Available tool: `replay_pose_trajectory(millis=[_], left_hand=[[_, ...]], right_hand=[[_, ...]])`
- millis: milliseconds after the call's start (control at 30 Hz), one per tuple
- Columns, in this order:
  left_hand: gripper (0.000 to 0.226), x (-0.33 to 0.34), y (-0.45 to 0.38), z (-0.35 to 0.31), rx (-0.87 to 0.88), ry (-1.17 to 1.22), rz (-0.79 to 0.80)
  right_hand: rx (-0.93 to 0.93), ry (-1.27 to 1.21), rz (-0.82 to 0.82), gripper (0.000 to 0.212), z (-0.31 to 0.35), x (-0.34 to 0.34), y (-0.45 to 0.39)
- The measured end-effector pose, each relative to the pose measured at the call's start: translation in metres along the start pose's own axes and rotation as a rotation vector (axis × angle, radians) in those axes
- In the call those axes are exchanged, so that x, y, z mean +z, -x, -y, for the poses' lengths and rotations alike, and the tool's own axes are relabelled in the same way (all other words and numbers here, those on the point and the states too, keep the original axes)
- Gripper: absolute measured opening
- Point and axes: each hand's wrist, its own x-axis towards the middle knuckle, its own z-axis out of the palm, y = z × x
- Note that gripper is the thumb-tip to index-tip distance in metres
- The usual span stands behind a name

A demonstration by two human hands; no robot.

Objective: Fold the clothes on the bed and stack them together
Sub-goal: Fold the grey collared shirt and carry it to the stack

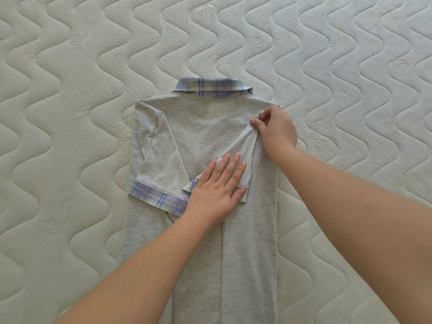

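Note:
A light grey polo shirt point(198, 127) with a blue-and-yellow plaid collar lies face down along the middle of the mattress, its sides folded inward into a long strip. The left sleeve, with a plaid cuff, lies folded across the back. My left hand point(217, 188) presses flat on the right sleeve, fingers straight, near that sleeve's cuff. My right hand point(274, 130) pinches the fabric at the top of the same sleeve, by the right shoulder. The shirt's lower end runs out of view at the bottom.
The shirt lies on a cream quilted mattress point(70, 113) with a wavy stitch pattern, which fills the whole view on every side. No other garment shows in this view.

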Motion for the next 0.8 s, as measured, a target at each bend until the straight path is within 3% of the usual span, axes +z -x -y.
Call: replay_pose_trajectory(millis=[200,300,400,533,800], left_hand=[[0.057,0.007,-0.003,-0.001,0.001,0.042,-0.011],[0.055,0.007,-0.002,-0.002,0.008,0.028,-0.041],[0.054,0.01,-0.002,-0.002,0.008,0.021,-0.079],[0.057,0.013,-0.004,-0.001,0.011,0.015,-0.101],[0.058,0.019,-0.006,0.001,0.01,0.014,-0.112]], right_hand=[[-0.085,-0.018,-0.128,0.014,0.005,0.002,0.009],[-0.413,-0.058,-0.164,0.013,0.01,0.006,0.025],[-0.655,0.105,-0.057,0.025,0.003,0.015,0.031],[-0.597,0.378,0.112,0.052,-0.021,0.018,0.023],[-0.497,0.616,0.119,0.068,-0.026,0.025,0.012]])
